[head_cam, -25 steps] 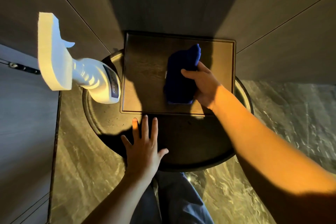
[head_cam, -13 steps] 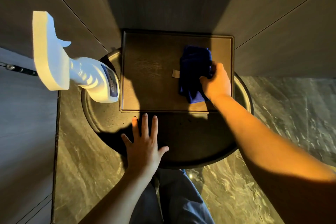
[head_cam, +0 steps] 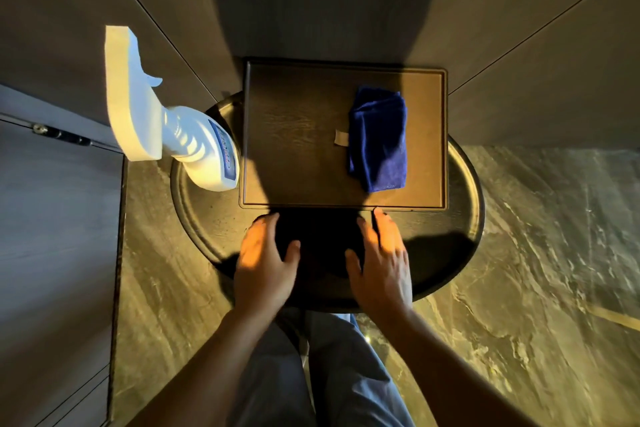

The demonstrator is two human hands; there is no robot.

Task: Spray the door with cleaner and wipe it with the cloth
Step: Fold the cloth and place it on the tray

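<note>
A folded dark blue cloth (head_cam: 378,139) lies on the right half of a dark rectangular tray (head_cam: 298,135), with a small pale tag at its left edge. The white spray bottle (head_cam: 166,121) stands on the left rim of the round dark table (head_cam: 464,211), its trigger head towards the upper left. My left hand (head_cam: 265,263) and my right hand (head_cam: 381,263) rest flat on the table's near side, fingers apart, holding nothing. The grey door (head_cam: 52,236) with a metal hinge fills the left edge.
Dark wood-panel walls rise behind the table. Marbled stone floor shows to the left and right of the table. My legs in blue trousers are below the table's near edge.
My right hand has let go of the cloth, left it on the tray's right side, and come back to the table's near edge beside my left hand.
</note>
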